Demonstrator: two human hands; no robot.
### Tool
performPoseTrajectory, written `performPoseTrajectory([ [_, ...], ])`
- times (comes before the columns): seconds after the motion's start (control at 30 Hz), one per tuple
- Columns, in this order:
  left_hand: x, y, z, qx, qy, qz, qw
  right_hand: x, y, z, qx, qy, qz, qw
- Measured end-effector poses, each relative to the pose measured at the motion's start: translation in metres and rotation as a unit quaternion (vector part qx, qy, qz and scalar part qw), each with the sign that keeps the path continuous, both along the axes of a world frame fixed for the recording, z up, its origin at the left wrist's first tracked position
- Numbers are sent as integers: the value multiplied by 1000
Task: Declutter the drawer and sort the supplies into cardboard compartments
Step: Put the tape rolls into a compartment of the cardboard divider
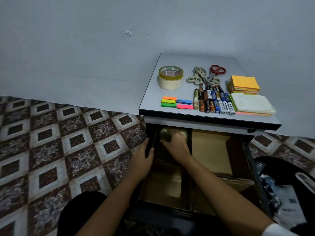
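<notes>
While the left hand (144, 157) clamps the left side wall of the open dark drawer (163, 216), thumb hooked inside and fingers lying along the outside, the right hand (177, 148) reaches into the back-left of the brown cardboard compartments (211, 150) that line the drawer. Its fingers are bent down over two dim, blurred rolls of tape (164, 133) standing side by side at the rear of that compartment. It touches them, but I cannot tell whether it actually grips one.

The remaining supplies sit above, on the grey cabinet top with a black edge (170, 63):
- A yellowish clear tape roll stacked on a cream masking tape roll (171, 79) is at the left; the reddish print inside its core is too small to read.
- Grey-handled scissors (196, 76) lie beside red-handled scissors (217, 70).
- A row of cylindrical batteries (207, 101) lies in front of the scissors; the white-and-blue batteries (225, 106) at its right end read "Heybright", while the other labels are illegible.
- Neon sticky flags in orange, yellow, green, blue and pink (170, 103) lie near the front left edge.
- An orange sticky-note pad (244, 83) sits behind a pale yellow notepad (252, 103) at the right.
</notes>
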State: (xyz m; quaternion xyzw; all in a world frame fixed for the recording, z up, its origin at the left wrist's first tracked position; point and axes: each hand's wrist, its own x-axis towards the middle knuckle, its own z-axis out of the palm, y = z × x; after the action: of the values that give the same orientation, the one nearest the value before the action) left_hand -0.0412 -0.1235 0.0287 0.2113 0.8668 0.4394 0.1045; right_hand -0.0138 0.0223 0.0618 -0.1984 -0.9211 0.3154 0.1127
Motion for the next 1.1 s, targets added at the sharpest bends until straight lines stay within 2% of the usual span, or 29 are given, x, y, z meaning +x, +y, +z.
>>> performPoseTrajectory([
  [0.2,1,0,6,-36,41,-6,998,51,0,29,-53,20,34,998],
  [0.3,3,2,24,4,103,8,995,65,8,53,-46,32,44,997],
  [0.43,-12,13,69,72,216,27,973,66,24,100,-86,89,26,992],
  [0.57,-47,35,124,101,282,48,953,39,39,147,-47,141,26,989],
  [0.7,-98,66,160,29,217,44,975,-7,58,171,17,150,10,989],
  [0.83,-137,90,168,-28,179,5,984,-58,81,176,68,130,0,989],
  [1.1,-172,88,159,-98,151,-13,984,-132,106,164,71,-62,50,994],
])
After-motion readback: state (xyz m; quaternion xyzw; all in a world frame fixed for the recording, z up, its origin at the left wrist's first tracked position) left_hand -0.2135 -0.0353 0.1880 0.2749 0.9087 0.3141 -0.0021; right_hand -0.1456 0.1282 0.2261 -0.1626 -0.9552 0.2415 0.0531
